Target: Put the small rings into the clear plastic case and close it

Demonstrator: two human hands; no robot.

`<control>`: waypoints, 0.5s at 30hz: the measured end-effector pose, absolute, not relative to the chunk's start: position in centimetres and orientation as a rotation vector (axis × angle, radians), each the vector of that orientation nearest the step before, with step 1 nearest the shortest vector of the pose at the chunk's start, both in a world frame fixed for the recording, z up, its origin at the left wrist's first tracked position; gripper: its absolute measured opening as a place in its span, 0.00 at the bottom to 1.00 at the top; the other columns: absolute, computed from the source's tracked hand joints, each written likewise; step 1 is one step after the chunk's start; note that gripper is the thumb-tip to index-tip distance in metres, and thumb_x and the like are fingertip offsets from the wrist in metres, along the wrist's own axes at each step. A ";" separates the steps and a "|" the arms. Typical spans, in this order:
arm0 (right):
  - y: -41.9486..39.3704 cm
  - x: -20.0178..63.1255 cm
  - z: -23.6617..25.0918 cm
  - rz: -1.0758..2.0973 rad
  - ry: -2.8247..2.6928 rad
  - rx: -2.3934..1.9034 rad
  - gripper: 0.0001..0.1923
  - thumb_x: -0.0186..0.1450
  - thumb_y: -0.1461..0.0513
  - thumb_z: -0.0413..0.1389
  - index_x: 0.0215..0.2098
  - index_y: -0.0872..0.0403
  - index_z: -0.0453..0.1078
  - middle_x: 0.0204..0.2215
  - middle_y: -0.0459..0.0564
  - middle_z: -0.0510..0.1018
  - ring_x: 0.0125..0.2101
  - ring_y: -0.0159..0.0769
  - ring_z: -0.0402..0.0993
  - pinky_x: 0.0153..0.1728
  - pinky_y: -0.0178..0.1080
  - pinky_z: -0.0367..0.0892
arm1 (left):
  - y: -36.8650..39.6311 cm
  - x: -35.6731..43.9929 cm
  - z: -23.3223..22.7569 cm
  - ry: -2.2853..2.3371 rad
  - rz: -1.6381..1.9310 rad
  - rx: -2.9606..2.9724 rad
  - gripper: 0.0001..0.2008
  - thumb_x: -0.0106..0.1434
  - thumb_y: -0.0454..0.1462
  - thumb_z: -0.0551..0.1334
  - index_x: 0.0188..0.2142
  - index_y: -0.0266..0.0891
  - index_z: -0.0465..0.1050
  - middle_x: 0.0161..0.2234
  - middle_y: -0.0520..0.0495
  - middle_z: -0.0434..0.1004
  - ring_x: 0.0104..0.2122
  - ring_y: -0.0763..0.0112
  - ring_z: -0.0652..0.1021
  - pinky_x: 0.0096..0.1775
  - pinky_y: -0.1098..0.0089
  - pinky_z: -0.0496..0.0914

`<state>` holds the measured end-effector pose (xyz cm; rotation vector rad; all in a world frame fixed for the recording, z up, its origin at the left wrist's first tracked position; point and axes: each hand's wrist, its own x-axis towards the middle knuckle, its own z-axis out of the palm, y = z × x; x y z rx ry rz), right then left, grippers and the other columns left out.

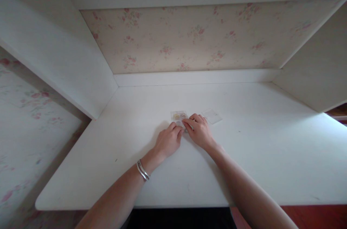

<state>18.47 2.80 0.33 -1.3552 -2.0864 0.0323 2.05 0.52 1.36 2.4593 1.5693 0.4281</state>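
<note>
Your left hand and right hand rest together on the desk, fingers curled, fingertips pinching the near edge of a small clear packet. It appears unopened. A second clear piece lies just right, untouched.

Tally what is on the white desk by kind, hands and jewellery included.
Hands: 2, left hand and right hand, both on the desk
Small clear packets: 2, one with something yellowish at the fingertips, one flat packet beside the right hand
Silver bracelets: 1 set, left wrist
Total: 5
</note>
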 end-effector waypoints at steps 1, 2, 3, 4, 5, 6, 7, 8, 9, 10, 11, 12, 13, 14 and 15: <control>3.0 18.1 0.4 0.018 -2.104 -1.367 0.11 0.67 0.59 0.50 0.40 0.48 0.74 0.33 0.49 0.71 0.35 0.35 0.62 0.37 0.38 0.54 | 0.4 2.2 1.3 1.553 0.405 2.479 0.14 0.68 0.40 0.47 0.42 0.44 0.69 0.41 0.47 0.69 0.36 0.68 0.75 0.34 0.70 0.68; 3.1 17.9 0.4 0.003 -2.121 -1.376 0.11 0.66 0.59 0.50 0.40 0.47 0.75 0.33 0.49 0.71 0.35 0.35 0.62 0.36 0.38 0.53 | 0.4 2.3 1.3 1.538 0.387 2.498 0.14 0.68 0.40 0.47 0.43 0.44 0.69 0.42 0.47 0.69 0.36 0.68 0.75 0.33 0.70 0.68; 3.2 17.7 0.4 -0.011 -2.137 -1.383 0.11 0.66 0.60 0.50 0.39 0.47 0.75 0.34 0.49 0.71 0.35 0.36 0.62 0.36 0.38 0.53 | 0.3 2.3 1.3 1.527 0.373 2.515 0.14 0.68 0.40 0.47 0.44 0.44 0.69 0.43 0.47 0.68 0.36 0.67 0.75 0.33 0.70 0.68; 3.3 17.5 0.5 -0.024 -2.151 -1.387 0.10 0.66 0.60 0.51 0.39 0.46 0.75 0.34 0.49 0.71 0.35 0.36 0.62 0.36 0.38 0.52 | 0.3 2.3 1.3 1.519 0.362 2.530 0.14 0.67 0.41 0.48 0.44 0.44 0.69 0.43 0.46 0.68 0.36 0.67 0.75 0.33 0.70 0.68; 3.4 17.5 0.5 -0.034 -2.160 -1.389 0.10 0.66 0.60 0.51 0.38 0.45 0.75 0.34 0.49 0.71 0.35 0.36 0.62 0.35 0.38 0.52 | 0.2 2.3 1.2 1.515 0.353 2.539 0.14 0.67 0.41 0.47 0.45 0.44 0.69 0.43 0.46 0.68 0.36 0.67 0.75 0.33 0.69 0.68; 3.4 17.6 0.5 -0.044 -2.159 -1.391 0.10 0.66 0.60 0.52 0.38 0.45 0.75 0.34 0.49 0.72 0.35 0.36 0.62 0.35 0.38 0.52 | 0.2 2.3 1.2 1.516 0.349 2.542 0.15 0.68 0.42 0.47 0.46 0.45 0.69 0.43 0.46 0.68 0.36 0.67 0.75 0.33 0.69 0.68; 3.4 17.7 0.5 -0.051 -2.144 -1.395 0.10 0.66 0.60 0.51 0.38 0.45 0.75 0.34 0.49 0.72 0.35 0.36 0.62 0.35 0.38 0.52 | 0.2 2.3 1.2 1.515 0.347 2.543 0.15 0.68 0.42 0.47 0.47 0.46 0.69 0.42 0.46 0.68 0.35 0.67 0.75 0.32 0.70 0.68; 3.4 17.9 0.5 -0.054 -2.116 -1.403 0.10 0.66 0.60 0.51 0.39 0.45 0.75 0.33 0.49 0.72 0.35 0.36 0.62 0.35 0.38 0.52 | 0.2 2.2 1.2 1.511 0.347 2.542 0.15 0.67 0.42 0.47 0.48 0.48 0.68 0.42 0.47 0.68 0.35 0.68 0.75 0.32 0.70 0.68; 3.4 18.3 0.5 -0.054 -2.076 -1.414 0.11 0.66 0.59 0.50 0.39 0.46 0.75 0.33 0.49 0.72 0.35 0.36 0.62 0.36 0.38 0.53 | 0.2 2.3 1.2 1.505 0.348 2.542 0.15 0.67 0.43 0.48 0.49 0.49 0.68 0.42 0.47 0.67 0.35 0.68 0.75 0.32 0.70 0.69; 3.3 18.7 0.5 -0.050 -2.032 -1.426 0.11 0.67 0.59 0.50 0.40 0.47 0.74 0.32 0.49 0.72 0.35 0.36 0.63 0.36 0.38 0.53 | 0.3 2.3 1.2 1.499 0.352 2.542 0.15 0.67 0.43 0.49 0.50 0.51 0.68 0.43 0.48 0.67 0.35 0.69 0.74 0.32 0.71 0.69; 3.3 19.1 0.5 -0.043 -1.988 -1.438 0.12 0.67 0.58 0.49 0.40 0.48 0.74 0.31 0.49 0.72 0.34 0.36 0.63 0.36 0.38 0.54 | 0.3 2.3 1.2 1.492 0.357 2.541 0.15 0.67 0.44 0.49 0.50 0.52 0.67 0.43 0.48 0.67 0.35 0.69 0.74 0.33 0.71 0.69; 3.4 19.5 0.4 -0.036 -1.951 -1.450 0.12 0.67 0.58 0.49 0.39 0.49 0.74 0.31 0.49 0.72 0.34 0.35 0.64 0.36 0.38 0.54 | 0.4 2.4 1.2 1.483 0.361 2.540 0.15 0.66 0.44 0.50 0.50 0.52 0.67 0.43 0.49 0.66 0.36 0.69 0.74 0.33 0.71 0.69; 3.4 20.0 0.4 -0.027 -1.925 -1.460 0.12 0.67 0.58 0.49 0.39 0.49 0.75 0.30 0.49 0.72 0.34 0.35 0.65 0.36 0.38 0.55 | 0.5 2.4 1.2 1.477 0.362 2.537 0.15 0.66 0.44 0.51 0.50 0.53 0.68 0.42 0.49 0.66 0.36 0.70 0.74 0.34 0.71 0.69; 3.4 20.4 0.2 -0.021 -1.909 -1.468 0.12 0.66 0.58 0.50 0.38 0.50 0.75 0.29 0.48 0.72 0.34 0.35 0.65 0.36 0.38 0.55 | 0.6 2.4 1.3 1.473 0.360 2.533 0.15 0.66 0.45 0.51 0.49 0.53 0.68 0.42 0.49 0.66 0.36 0.70 0.74 0.34 0.71 0.69; 3.5 20.7 0.1 -0.017 -1.899 -1.477 0.12 0.66 0.58 0.50 0.37 0.50 0.75 0.29 0.48 0.72 0.34 0.35 0.65 0.36 0.37 0.55 | 0.6 2.5 1.3 1.470 0.354 2.530 0.14 0.66 0.45 0.50 0.48 0.52 0.69 0.41 0.49 0.66 0.36 0.70 0.74 0.35 0.72 0.69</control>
